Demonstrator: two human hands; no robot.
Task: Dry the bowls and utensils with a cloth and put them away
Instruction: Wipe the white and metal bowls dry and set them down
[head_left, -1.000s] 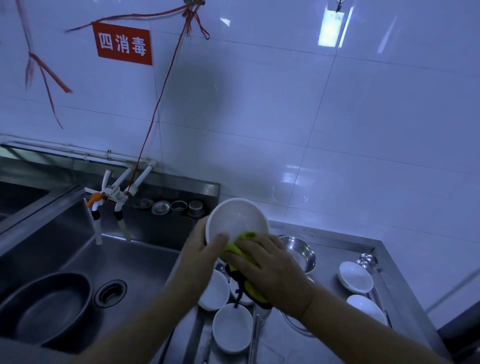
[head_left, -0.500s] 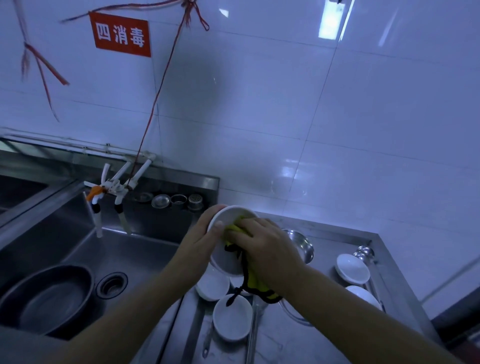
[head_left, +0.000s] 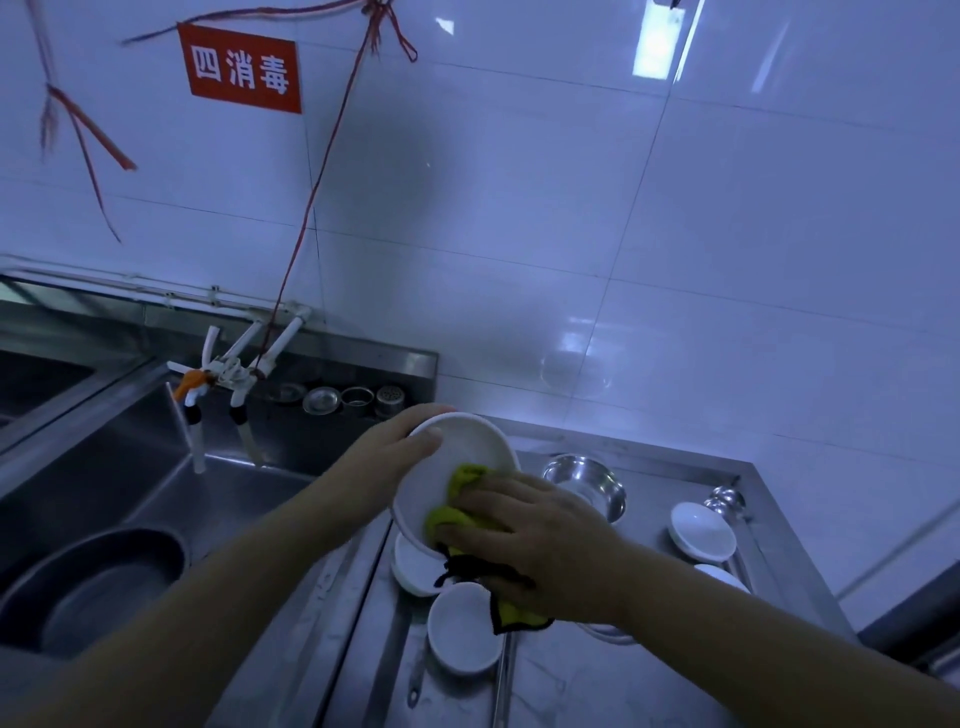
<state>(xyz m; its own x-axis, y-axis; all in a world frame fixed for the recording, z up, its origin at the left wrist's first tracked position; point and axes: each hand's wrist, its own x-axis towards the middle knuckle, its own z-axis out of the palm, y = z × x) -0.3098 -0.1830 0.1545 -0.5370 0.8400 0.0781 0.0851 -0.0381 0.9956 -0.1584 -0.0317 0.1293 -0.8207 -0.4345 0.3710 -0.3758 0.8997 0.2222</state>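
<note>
My left hand (head_left: 395, 457) grips a white bowl (head_left: 462, 462) by its far rim and holds it tilted above the steel counter (head_left: 571, 686). My right hand (head_left: 540, 540) presses a yellow-green cloth (head_left: 457, 504) with a dark edge against the bowl's near side. Below them two white bowls (head_left: 462, 629) lie on the counter, and a utensil handle (head_left: 501, 686) runs toward me. A steel bowl (head_left: 592, 478) stands behind my right hand.
Two white dishes (head_left: 701, 530) and a shiny metal piece (head_left: 724, 501) sit at the counter's right. The sink (head_left: 249, 488) on the left holds a large dark basin (head_left: 98, 587); taps (head_left: 228, 379) hang over it. Several small strainers (head_left: 353, 400) line the back ledge.
The bowl has turned and tilted in my left hand, its opening swinging away from me. My right hand with the cloth slid from the bowl's rim down to its lower side.
</note>
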